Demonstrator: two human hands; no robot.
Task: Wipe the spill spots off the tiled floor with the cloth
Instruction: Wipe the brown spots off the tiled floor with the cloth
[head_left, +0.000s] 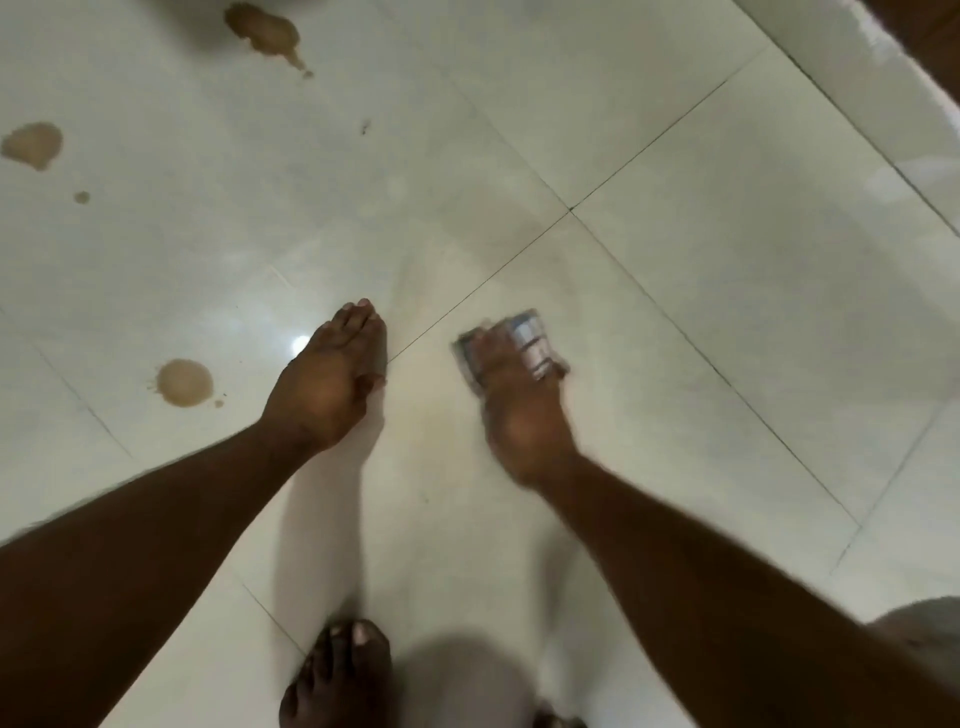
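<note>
My right hand (514, 400) presses a small folded cloth (527, 343), grey and white with blue stripes, flat against the white tiled floor (727, 260); the hand is motion-blurred. My left hand (332, 379) rests on the floor with straight fingers, holding nothing. Brown spill spots lie to the left: a round one (184, 383) near my left hand, a blotch (34, 145) at the left edge with a small drop (81, 197) below it, and a larger one (265, 31) at the top.
My bare foot (337, 675) stands at the bottom centre. A white raised ledge (857, 67) runs along the top right corner. Dark grout lines cross the tiles near the cloth.
</note>
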